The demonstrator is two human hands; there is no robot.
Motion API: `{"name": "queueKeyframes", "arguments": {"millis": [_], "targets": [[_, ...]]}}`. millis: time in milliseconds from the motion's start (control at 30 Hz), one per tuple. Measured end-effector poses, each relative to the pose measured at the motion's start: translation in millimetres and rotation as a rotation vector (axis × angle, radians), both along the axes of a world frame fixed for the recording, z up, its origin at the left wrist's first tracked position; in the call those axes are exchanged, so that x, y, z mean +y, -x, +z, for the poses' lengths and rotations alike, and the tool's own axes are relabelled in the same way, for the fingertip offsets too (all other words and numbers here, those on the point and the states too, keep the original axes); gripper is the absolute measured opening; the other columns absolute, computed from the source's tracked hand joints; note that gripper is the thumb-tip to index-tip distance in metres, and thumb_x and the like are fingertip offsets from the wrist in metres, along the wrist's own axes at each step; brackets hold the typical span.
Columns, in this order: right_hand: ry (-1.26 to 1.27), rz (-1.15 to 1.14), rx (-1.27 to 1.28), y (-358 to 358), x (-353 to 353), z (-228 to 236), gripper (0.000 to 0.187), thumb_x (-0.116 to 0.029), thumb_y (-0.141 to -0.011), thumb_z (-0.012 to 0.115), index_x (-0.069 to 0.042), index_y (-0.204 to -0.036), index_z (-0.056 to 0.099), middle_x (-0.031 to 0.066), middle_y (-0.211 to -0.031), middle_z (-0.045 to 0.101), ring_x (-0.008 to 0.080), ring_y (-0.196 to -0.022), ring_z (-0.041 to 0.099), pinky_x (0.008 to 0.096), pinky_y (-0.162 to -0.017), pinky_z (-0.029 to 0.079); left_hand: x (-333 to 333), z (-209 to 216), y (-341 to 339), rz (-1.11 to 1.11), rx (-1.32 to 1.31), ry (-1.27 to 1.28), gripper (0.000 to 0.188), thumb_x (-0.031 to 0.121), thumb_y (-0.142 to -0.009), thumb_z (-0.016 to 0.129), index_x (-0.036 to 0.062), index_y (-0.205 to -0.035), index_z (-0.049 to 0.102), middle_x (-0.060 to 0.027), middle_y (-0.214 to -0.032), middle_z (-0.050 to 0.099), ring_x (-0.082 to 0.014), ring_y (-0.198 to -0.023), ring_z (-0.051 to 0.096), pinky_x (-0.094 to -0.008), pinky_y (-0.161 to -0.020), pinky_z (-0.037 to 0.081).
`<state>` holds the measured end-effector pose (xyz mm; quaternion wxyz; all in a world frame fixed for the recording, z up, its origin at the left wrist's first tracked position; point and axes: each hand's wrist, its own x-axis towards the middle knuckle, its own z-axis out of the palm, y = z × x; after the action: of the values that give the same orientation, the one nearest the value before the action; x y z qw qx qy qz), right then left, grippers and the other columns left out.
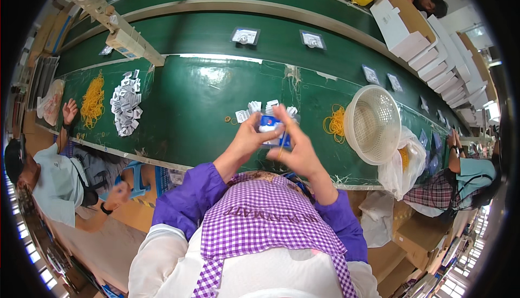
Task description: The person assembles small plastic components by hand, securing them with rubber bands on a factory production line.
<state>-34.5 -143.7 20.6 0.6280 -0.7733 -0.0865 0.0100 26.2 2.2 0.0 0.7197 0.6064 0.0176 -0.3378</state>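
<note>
My left hand [245,140] grips a small blue and white packet [268,120] at its left side, above the green table. Across from it, my right hand [298,149] is blurred by motion at the packet's right side, thumb and forefinger apart. A thin yellowish line shows near its fingers; I cannot make out whether it is a rubber band. Just beyond both hands lie several small folded white papers [249,110], partly hidden by the packet and my fingers. A loose heap of yellow rubber bands [335,123] lies right of my right hand.
A white perforated basket [372,90] and a plastic bag [398,176] stand at the right. Folded papers [125,105] and more rubber bands [92,102] are heaped left. Flat packs [245,36] lie on the belt [189,32] beyond. Co-workers [49,176] sit on both sides.
</note>
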Motion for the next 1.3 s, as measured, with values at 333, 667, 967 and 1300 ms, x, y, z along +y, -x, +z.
{"name": "queueKeyframes", "arguments": {"millis": [333, 667, 967, 1300], "targets": [[-0.621, 0.192, 0.128, 10.3, 12.5, 19.8, 0.080, -0.014, -0.072, 0.074, 0.000, -0.137, 0.028, 0.0120, -0.136, 0.038, 0.0209, -0.121, 0.042, 0.0317, -0.100, 0.034, 10.8, -35.9, -10.4, 0.072, 0.467, 0.488, 0.029, 0.022, -0.086, 0.061, 0.0029, -0.106, 0.052, -0.0102, -0.104, 0.058, -0.0238, -0.095, 0.058, -0.0379, -0.085, 0.048], [-1.155, -0.123, 0.264, -5.9, 3.7, 20.9, 0.114, -0.059, -0.061, 0.071, 0.005, -0.138, 0.016, 0.0147, -0.141, 0.027, 0.0232, -0.131, 0.027, 0.0338, -0.110, 0.021, 7.2, 36.2, -50.3, 0.145, -0.259, 0.565, 0.041, 0.017, -0.078, 0.070, 0.0050, -0.111, 0.051, -0.0049, -0.106, 0.057, -0.0159, -0.099, 0.055, -0.0310, -0.083, 0.046], [-0.642, -0.065, 0.704, -11.3, -33.2, 9.8, 0.039, -0.025, -0.084, 0.061, 0.006, -0.109, 0.058, 0.0154, -0.112, 0.059, 0.0194, -0.097, 0.058, 0.0295, -0.086, 0.045, 27.4, 46.7, -36.5, -0.794, -0.422, 0.019, 0.053, 0.015, -0.071, 0.076, 0.0046, -0.116, 0.049, -0.0009, -0.099, 0.054, -0.0097, -0.088, 0.049, -0.0253, -0.075, 0.043], [-0.430, -0.356, 0.781, -5.0, -26.4, -76.6, 0.012, -0.014, -0.084, 0.058, -0.003, -0.089, 0.061, 0.0057, -0.086, 0.066, 0.0090, -0.072, 0.060, 0.0192, -0.062, 0.045, 128.6, -6.8, -13.7, -0.364, 0.028, 0.021, 0.048, 0.001, -0.063, 0.075, 0.0029, -0.106, 0.053, -0.0021, -0.099, 0.055, -0.0118, -0.096, 0.051, -0.0273, -0.084, 0.042]]}}
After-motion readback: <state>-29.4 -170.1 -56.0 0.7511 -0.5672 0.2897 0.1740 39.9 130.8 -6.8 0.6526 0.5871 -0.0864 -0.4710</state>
